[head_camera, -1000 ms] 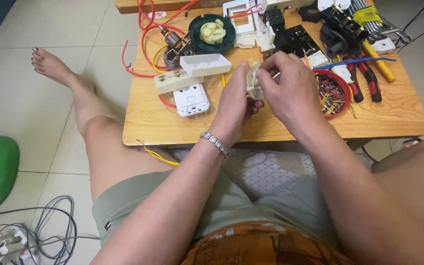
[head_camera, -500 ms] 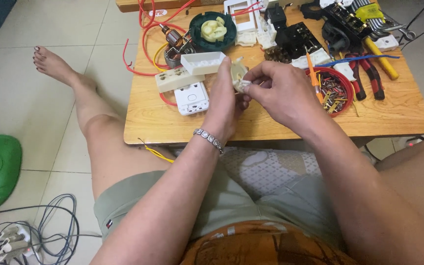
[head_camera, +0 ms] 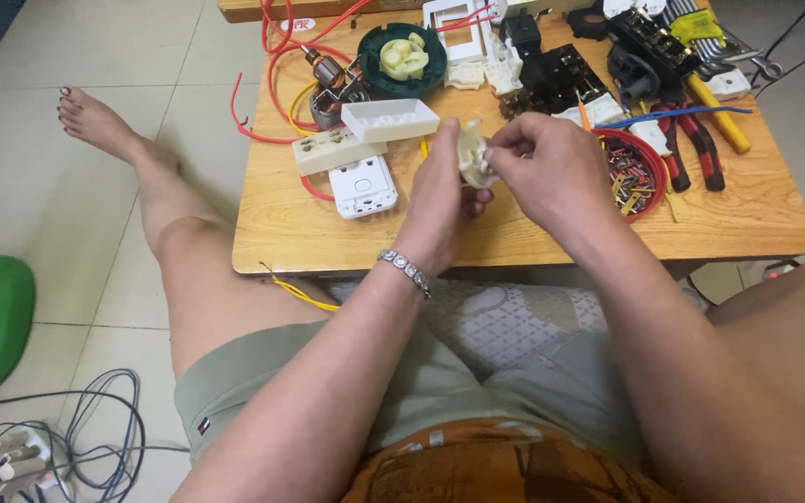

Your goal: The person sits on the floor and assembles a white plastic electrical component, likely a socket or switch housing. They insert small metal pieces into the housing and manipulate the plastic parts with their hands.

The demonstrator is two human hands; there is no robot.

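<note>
On the surface (head_camera: 375, 233) at left lay a cream strip (head_camera: 337, 149), a white box (head_camera: 389, 118) and a white plate (head_camera: 363, 185). The left hand (head_camera: 444, 200) had its fingers clamped on a cream part (head_camera: 473, 156) above the surface; the right hand (head_camera: 552, 168) pinched the part's top. A red dish (head_camera: 634, 172) sat just right.

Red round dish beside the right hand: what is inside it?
The red round dish holds a heap of small mixed-colour bits, possibly wire offcuts or screws. The right hand covers its left edge, hiding anything there.
</note>
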